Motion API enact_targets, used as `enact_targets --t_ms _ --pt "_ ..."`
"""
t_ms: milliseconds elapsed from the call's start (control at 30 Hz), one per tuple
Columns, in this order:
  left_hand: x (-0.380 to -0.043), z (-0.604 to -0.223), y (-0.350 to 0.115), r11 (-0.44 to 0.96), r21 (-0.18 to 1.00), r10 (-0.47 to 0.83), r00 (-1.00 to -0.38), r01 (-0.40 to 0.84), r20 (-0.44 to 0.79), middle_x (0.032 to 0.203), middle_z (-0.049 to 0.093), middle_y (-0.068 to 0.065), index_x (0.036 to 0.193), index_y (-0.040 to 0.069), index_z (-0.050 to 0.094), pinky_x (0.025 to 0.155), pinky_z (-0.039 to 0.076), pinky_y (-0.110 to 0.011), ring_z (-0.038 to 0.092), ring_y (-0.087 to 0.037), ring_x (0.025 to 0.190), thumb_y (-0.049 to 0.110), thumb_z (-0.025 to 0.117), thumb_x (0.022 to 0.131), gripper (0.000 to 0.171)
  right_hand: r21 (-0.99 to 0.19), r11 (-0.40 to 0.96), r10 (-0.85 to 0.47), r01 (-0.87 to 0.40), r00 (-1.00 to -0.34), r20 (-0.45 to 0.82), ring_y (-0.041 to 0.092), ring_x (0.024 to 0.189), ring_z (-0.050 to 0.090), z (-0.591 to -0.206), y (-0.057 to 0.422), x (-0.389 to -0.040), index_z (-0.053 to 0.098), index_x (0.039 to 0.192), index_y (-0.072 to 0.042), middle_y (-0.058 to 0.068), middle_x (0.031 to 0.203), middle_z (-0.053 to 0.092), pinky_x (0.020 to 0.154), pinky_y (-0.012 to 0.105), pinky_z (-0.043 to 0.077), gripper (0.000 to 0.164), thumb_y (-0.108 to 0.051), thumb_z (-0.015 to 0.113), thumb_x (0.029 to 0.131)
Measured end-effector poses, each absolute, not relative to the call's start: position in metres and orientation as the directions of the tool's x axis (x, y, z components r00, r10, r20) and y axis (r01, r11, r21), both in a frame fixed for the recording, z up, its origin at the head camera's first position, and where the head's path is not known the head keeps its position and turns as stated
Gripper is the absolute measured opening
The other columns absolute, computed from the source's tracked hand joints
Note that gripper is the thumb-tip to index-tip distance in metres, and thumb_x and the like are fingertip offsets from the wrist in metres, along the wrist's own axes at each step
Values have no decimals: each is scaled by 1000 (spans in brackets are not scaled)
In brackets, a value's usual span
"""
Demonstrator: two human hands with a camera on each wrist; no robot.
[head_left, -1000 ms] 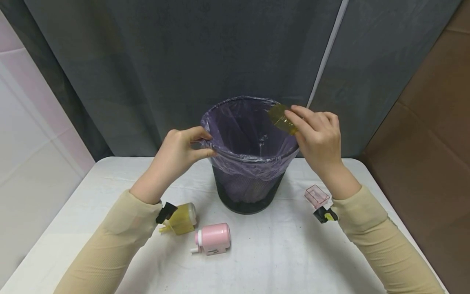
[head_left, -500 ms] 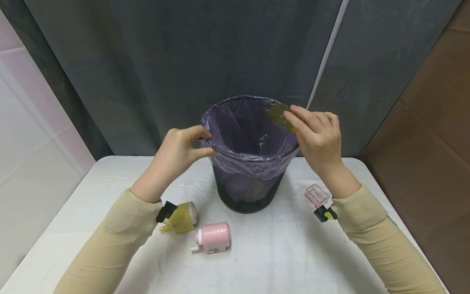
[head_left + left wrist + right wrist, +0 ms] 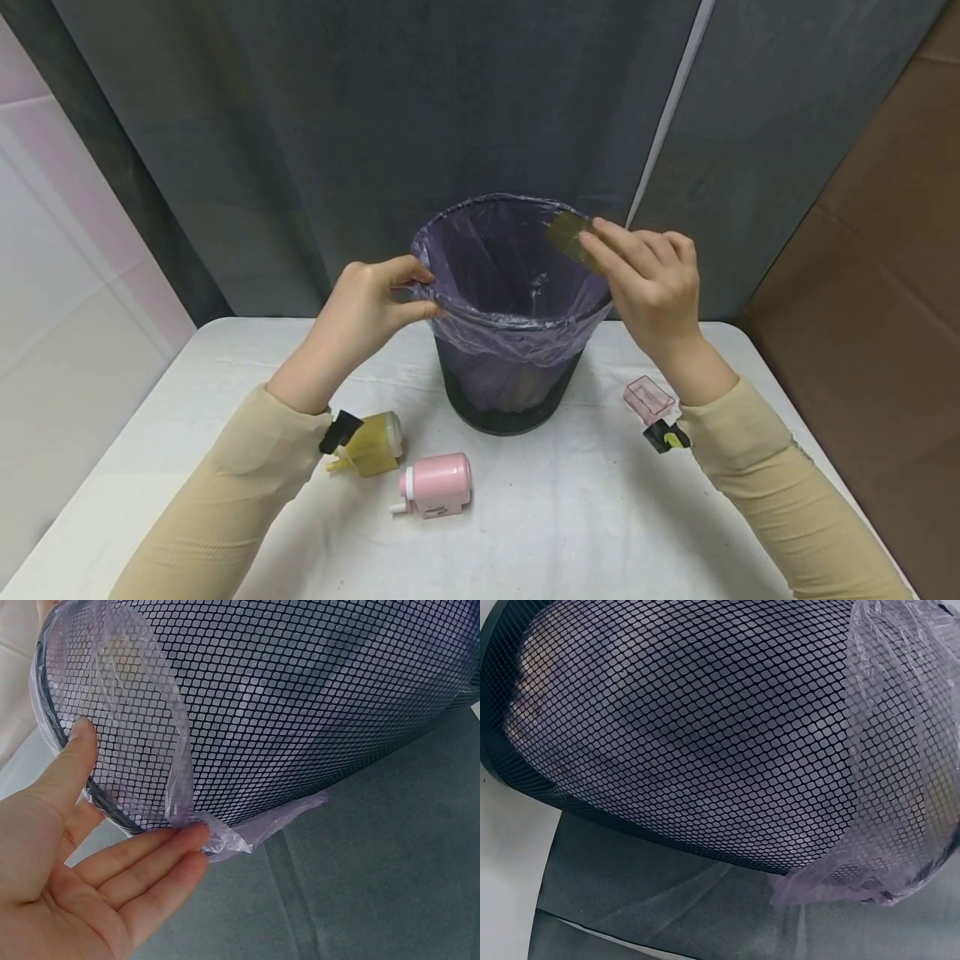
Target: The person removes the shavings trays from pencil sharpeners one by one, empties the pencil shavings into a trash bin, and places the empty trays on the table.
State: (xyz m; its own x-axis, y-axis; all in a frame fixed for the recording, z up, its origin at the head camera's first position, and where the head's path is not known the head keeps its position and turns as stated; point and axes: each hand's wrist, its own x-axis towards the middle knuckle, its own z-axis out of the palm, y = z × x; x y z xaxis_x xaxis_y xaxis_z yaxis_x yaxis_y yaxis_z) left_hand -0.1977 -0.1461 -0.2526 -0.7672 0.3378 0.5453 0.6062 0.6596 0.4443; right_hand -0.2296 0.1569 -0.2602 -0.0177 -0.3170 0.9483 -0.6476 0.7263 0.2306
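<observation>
In the head view, a black mesh wastebasket (image 3: 517,400) stands on the table with a purple bag (image 3: 510,340) folded over its rim. My left hand (image 3: 375,300) grips the rim at the left, thumb and fingers around the bagged edge; the left wrist view shows this hand (image 3: 97,862) close up. My right hand (image 3: 652,283) pinches a translucent yellow piece (image 3: 570,237), which looks like a sharpener's shavings drawer, tilted over the opening at the right. The right wrist view shows mesh wall (image 3: 705,735) and bag (image 3: 892,750); the right hand lies outside it.
A yellow hand-crank pencil sharpener (image 3: 375,446) and a pink one (image 3: 441,483) lie at the front left. A clear pink drawer (image 3: 647,398) rests near the right wrist. Behind the table (image 3: 585,533) hangs a dark grey curtain (image 3: 375,125); a brown panel (image 3: 862,250) stands right.
The yellow drawer has turned slightly in my right hand over the wastebasket. My left hand stays on the rim, and the sharpeners have not moved.
</observation>
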Motion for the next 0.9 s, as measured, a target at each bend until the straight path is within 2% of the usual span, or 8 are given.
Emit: enact_targets --t_ms 633,900 --pt "-196 -252 -145 657 453 336 -772 602 539 89 66 3 90 12 67 79 48 -36 61 -14 87 16 78 69 25 352 703 -367 -618 108 924 23 70 55 -257 156 -226 70 102 -19 -6 108 63 65 41 35 29 -1 64 80" --pt "-197 -253 -146 655 445 339 -763 611 550 88 66 2 90 11 67 77 48 -36 61 -14 87 16 78 68 25 434 686 -418 -584 172 892 21 69 55 -256 157 -226 70 103 -19 -7 109 63 62 39 36 31 2 62 81"
